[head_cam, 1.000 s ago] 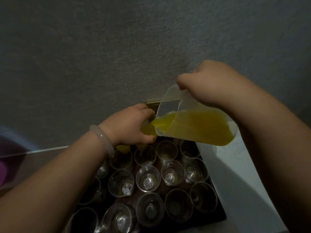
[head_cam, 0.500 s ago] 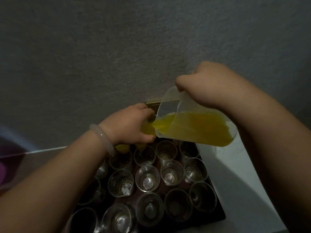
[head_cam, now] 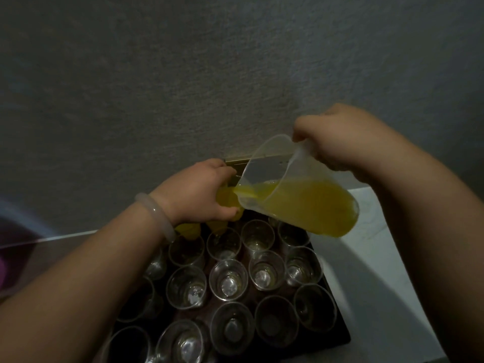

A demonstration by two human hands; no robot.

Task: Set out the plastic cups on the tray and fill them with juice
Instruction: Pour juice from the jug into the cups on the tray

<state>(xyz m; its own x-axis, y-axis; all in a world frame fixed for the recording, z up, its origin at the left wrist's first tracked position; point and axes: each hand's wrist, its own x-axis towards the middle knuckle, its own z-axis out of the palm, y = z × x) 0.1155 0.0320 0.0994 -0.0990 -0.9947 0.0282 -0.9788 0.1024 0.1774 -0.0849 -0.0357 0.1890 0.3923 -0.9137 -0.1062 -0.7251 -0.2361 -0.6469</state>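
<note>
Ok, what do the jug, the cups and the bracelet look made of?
The jug: translucent, slightly frosted plastic; juice shows through its wall. The cups: clear, glossy thin plastic, bases glinting. The bracelet: smooth, pale milky band, perhaps jade or glass; cannot tell.

The right hand (head_cam: 348, 142), at two o'clock in the frame, grips a clear plastic jug (head_cam: 288, 176) at its upper rear and tips it toward nine o'clock. Yellow juice (head_cam: 314, 210) pools along the jug's lower side and reaches the spout. The spout meets a cup (head_cam: 227, 201) held at the centre by the left hand (head_cam: 196, 192), fingers curled round it. The cup looks yellow inside, though dim light hides its level. A pale bracelet (head_cam: 157, 216) circles that wrist. At six o'clock a dark tray (head_cam: 340, 336) carries rows of empty cups (head_cam: 229, 280), upright and close together. Two juice-filled cups (head_cam: 187, 230) show just beneath the left hand. A white counter (head_cam: 372, 258) lies at four o'clock.
</note>
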